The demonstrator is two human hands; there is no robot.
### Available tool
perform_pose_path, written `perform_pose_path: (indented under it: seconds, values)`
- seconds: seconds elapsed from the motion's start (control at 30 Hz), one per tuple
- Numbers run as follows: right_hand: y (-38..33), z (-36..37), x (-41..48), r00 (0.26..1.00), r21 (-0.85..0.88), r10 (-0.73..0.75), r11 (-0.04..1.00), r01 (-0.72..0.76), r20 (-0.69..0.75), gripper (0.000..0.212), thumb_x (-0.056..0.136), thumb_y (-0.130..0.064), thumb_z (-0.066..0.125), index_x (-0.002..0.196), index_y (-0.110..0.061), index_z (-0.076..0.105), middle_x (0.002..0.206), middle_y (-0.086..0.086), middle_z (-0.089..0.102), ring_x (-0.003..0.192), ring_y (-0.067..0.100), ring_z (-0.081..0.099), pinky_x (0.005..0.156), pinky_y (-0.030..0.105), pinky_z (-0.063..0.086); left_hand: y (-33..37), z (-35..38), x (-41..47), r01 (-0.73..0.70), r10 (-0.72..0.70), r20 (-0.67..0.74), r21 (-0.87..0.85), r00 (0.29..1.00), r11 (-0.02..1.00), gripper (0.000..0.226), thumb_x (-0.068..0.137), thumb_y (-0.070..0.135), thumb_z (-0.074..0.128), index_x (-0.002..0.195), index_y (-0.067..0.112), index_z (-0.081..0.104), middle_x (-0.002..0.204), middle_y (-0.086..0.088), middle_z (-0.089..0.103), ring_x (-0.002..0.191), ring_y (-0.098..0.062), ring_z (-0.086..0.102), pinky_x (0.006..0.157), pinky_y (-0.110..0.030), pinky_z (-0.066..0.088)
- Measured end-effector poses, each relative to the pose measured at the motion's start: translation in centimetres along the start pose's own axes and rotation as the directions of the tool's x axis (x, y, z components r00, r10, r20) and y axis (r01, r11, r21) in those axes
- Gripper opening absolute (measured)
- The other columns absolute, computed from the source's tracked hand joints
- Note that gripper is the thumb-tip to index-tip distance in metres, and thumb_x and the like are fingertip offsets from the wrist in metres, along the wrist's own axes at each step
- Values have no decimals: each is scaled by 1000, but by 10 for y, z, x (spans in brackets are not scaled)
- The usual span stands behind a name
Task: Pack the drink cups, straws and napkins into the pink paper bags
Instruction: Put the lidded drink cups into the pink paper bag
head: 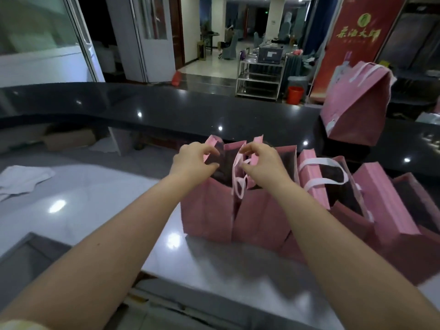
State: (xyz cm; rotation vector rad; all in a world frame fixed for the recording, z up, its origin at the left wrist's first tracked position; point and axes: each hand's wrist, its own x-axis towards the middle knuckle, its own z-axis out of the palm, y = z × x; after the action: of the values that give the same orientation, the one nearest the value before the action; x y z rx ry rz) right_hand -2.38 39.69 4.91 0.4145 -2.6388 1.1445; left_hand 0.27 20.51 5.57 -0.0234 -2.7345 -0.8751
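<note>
Left hand (pixel 193 158): fingers curled; thumb and forefinger pinch the raised left top edge of the leftmost pink bag (pixel 206 210).
Right hand (pixel 260 163): fingers curled; I see it pinching the left top edge of the second pink bag (pixel 262 222), next to a white handle loop (pixel 238 186) that hangs between the two bags.
Task items: four pink bags stand upright in a row, centre to right of the frame, with their sides touching. The third bag (pixel 312 179) has its white handle draped across its mouth. The fourth bag (pixel 381 201) leans right and runs toward the right edge.
Bag contents: the interiors are dark, so I cannot tell what is inside.
Fifth bag (pixel 354 103): stands on the dark counter ledge (pixel 166 108) at upper right, well apart from the row.
Worktop (pixel 100 194): pale and glossy. The row stands at its far side, just below the ledge.
Open room: bare worktop lies left of the leftmost bag and in front of the row, between my forearms.
Edges: the near worktop edge crosses the lower centre. A grey recess (pixel 31 258) lies at lower left.
White cloth (pixel 23 179): lies flat at the left edge, well apart from the bags.
Background: a metal trolley (pixel 260 75) and an orange bucket (pixel 295 95) stand beyond the ledge.
</note>
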Motion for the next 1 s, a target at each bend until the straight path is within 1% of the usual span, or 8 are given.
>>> perform_pose_path:
  seconds: [0.13, 0.23, 0.37, 0.5, 0.6, 0.73, 0.87, 1.0]
  values:
    - [-11, 23, -36, 987, -200, -93, 977, 66, -128, 19, 80, -10, 67, 94, -23, 70, 95, -4, 68, 99, 23, 57, 85, 35, 45, -13, 8, -32, -206, 191, 99, 173, 977, 963, 26, 87, 40, 66, 113, 41, 68, 118, 16, 63, 122, -14, 45, 95, -38, 35]
    - [-20, 30, -58, 960, -283, -174, 953, 107, -220, 15, 82, -7, 66, 92, -17, 71, 91, -2, 68, 99, 28, 53, 84, 36, 40, -17, 19, -40, -289, 224, 220, 339, 950, 895, 35, 94, 30, 58, 127, 40, 59, 129, 14, 55, 125, -18, 38, 96, -38, 22]
    - [-29, 40, -71, 965, -189, -226, 962, 199, -134, 22, 81, 2, 65, 100, -9, 69, 102, 6, 65, 102, 27, 54, 88, 23, 36, -29, 18, -44, -304, 288, 104, 432, 952, 849, 27, 94, 16, 55, 109, 32, 70, 111, 9, 62, 115, -21, 44, 91, -36, 15]
    - [-36, 49, -69, 985, -79, -169, 983, 167, -23, 30, 86, -1, 61, 114, -11, 64, 120, 4, 58, 112, 22, 53, 94, 27, 42, -60, -5, -49, -285, 361, -66, 490, 930, 824, 17, 78, 9, 71, 82, 25, 77, 87, 7, 70, 96, -26, 56, 84, -38, 20]
    - [-41, 57, -68, 991, -19, -131, 991, 132, 40, 41, 87, -6, 64, 127, -16, 56, 136, 0, 47, 126, 18, 45, 104, 26, 38, -91, -31, -58, -249, 367, -141, 514, 920, 821, 19, 73, 8, 76, 80, 25, 77, 87, 7, 72, 92, -27, 58, 80, -36, 20]
    - [-45, 72, -66, 994, 80, -80, 994, 74, 74, 56, 86, -7, 66, 137, -20, 47, 148, -3, 34, 136, 11, 31, 94, -5, 16, -120, -65, -75, -172, 329, -234, 510, 915, 843, 15, 77, 7, 77, 82, 21, 78, 92, 2, 73, 91, -30, 60, 82, -39, 28]
    - [-45, 87, -60, 996, 166, -36, 986, 22, 80, 59, 87, -14, 68, 139, -22, 43, 151, 0, 29, 141, 15, 27, 112, 24, 23, -142, -87, -92, -112, 235, -249, 424, 940, 899, 10, 81, 7, 74, 83, 16, 79, 99, -3, 73, 93, -29, 61, 79, -38, 45]
    - [-40, 102, -55, 995, 278, 32, 959, -56, 90, 68, 86, -14, 69, 145, -23, 36, 150, 1, 32, 137, 17, 34, 114, 35, 32, -150, -79, -119, 70, -61, -307, 18, 950, 997, 21, 88, 5, 68, 103, 17, 75, 110, 1, 68, 95, -14, 61, 78, -18, 47]
